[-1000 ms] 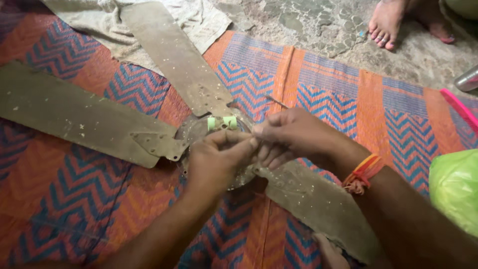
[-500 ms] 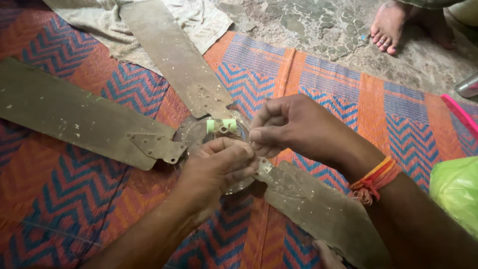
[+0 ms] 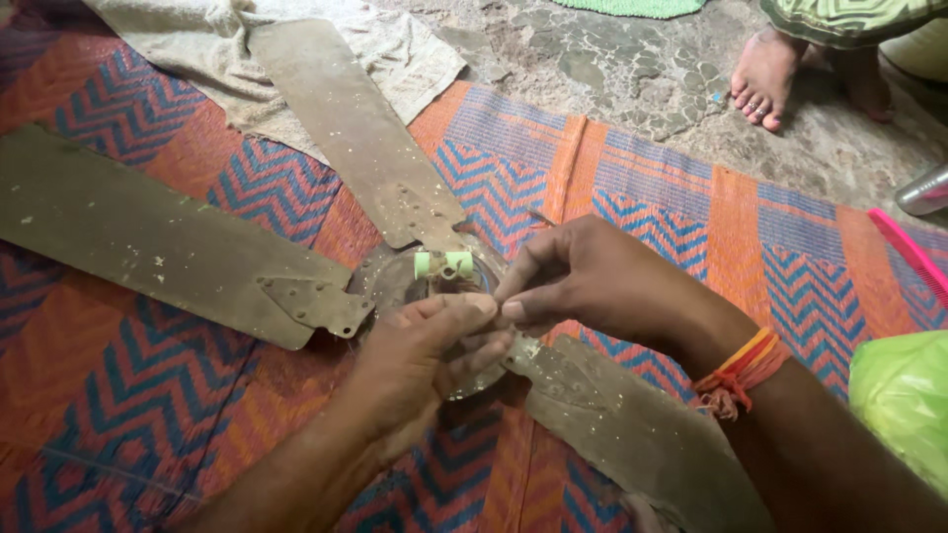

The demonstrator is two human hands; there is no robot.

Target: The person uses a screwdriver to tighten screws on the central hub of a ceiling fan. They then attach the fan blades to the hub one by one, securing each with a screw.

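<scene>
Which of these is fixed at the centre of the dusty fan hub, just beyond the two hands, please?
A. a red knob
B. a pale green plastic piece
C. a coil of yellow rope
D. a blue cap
B: a pale green plastic piece sits on top of the round fan hub, just above the left hand and right hand.

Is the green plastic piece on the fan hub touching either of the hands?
Apart. In the head view, the green plastic piece sits above both hands, with dark hub visible between it and the left hand and the right hand's fingertips.
</scene>
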